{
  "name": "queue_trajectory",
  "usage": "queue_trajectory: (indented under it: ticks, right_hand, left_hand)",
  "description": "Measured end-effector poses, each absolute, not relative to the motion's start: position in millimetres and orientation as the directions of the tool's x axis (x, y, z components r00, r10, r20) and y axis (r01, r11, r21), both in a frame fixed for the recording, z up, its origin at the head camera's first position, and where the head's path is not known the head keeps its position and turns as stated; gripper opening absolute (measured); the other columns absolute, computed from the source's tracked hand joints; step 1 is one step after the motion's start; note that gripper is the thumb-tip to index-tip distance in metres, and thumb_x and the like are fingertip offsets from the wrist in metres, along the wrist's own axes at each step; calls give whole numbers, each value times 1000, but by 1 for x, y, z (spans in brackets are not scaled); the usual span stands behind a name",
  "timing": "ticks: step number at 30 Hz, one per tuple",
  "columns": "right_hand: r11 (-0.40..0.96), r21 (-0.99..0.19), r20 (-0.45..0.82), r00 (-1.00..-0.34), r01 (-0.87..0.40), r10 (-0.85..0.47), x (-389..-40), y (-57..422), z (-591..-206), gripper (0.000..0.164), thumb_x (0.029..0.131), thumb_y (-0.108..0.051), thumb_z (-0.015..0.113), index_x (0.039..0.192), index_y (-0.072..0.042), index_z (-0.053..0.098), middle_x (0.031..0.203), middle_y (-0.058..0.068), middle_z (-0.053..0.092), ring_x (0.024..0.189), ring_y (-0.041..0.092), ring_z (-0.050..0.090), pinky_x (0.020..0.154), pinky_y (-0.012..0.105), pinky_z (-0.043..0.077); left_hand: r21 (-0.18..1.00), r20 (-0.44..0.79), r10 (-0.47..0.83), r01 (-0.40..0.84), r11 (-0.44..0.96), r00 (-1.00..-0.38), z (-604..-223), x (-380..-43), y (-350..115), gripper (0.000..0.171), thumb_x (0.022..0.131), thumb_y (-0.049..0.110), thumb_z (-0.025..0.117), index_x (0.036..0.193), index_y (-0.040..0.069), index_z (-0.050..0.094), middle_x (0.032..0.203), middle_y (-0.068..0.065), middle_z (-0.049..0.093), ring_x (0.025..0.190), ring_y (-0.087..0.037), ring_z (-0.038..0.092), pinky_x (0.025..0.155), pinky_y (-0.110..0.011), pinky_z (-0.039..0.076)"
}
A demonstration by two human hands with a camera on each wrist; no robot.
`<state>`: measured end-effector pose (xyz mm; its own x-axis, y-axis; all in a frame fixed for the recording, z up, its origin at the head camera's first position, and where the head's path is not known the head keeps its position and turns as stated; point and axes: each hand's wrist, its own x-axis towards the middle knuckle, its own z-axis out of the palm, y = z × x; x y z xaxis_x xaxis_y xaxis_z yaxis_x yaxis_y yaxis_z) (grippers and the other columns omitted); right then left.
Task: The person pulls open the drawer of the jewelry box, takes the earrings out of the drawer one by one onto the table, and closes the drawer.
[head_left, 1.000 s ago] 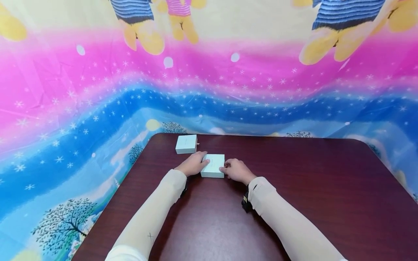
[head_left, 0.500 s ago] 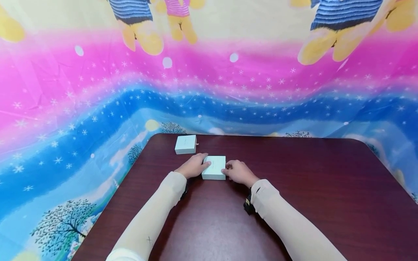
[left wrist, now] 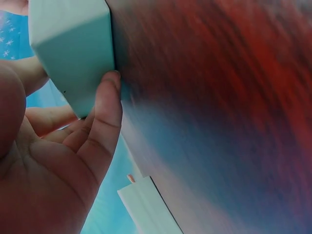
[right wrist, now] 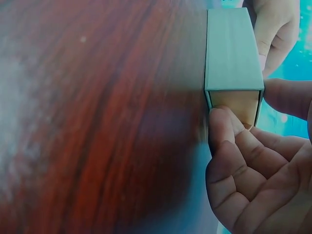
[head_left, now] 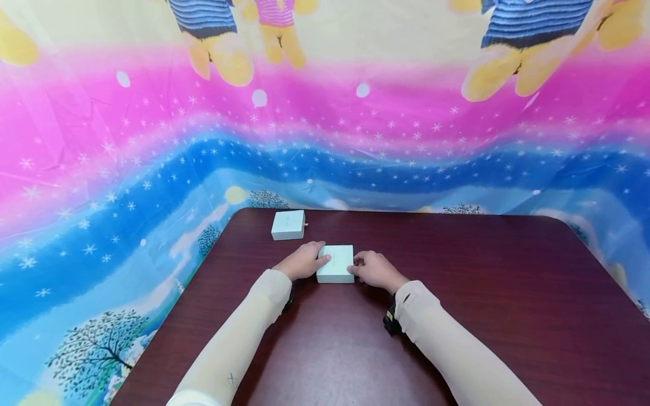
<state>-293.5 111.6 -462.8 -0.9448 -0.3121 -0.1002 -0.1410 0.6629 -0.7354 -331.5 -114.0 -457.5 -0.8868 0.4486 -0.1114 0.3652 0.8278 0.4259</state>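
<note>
A pale, flat drawer-style box (head_left: 336,264) lies on the table between both hands, small print on its top. My left hand (head_left: 304,260) grips its left side, thumb on top and fingers along the far and side faces. From the right, my right hand (head_left: 377,270) holds the other end, with the thumb at the top edge. In the right wrist view, its curled fingers touch the cream inner end (right wrist: 239,103) inside the sleeve. Behind and left stands a second pale box (head_left: 288,224), a small ribbon tab at its right side; neither hand touches it.
The dark reddish-brown table (head_left: 482,293) has rounded far corners. A colourful printed cloth (head_left: 325,113) hangs behind it and along the left side. Black wrist straps show under both sleeves.
The held box and both hands have slid slightly toward me and to the right. The second box stays in its place; the whole head view drifts a little.
</note>
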Motion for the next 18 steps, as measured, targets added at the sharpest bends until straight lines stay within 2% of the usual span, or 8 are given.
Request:
queue_trajectory:
  ticks: [12,18]
  right_hand:
    - [628,-765,-100,-937,-142,-334,-288,120,-465,24,96,-24,64,111,-5,66,83,2,65,69,17,64,62,33,51]
    - [628,-767,-119,-934,-130,-337,-285,125,-465,28,97,-23,63,116,-3,64,85,2,66,71,17,64,64,33,51]
  left_hand:
    - [433,-118,477,387,814,-871,-456,-327,-112,65,101,42,49,151,3,33,151,-15,36,140,-26,31,110,-43,29]
    - [437,-122,498,404,804,-859,-455,-325,-110,66,100,42,52,151,3,33,151,-15,36,140,-27,31,110,-43,29]
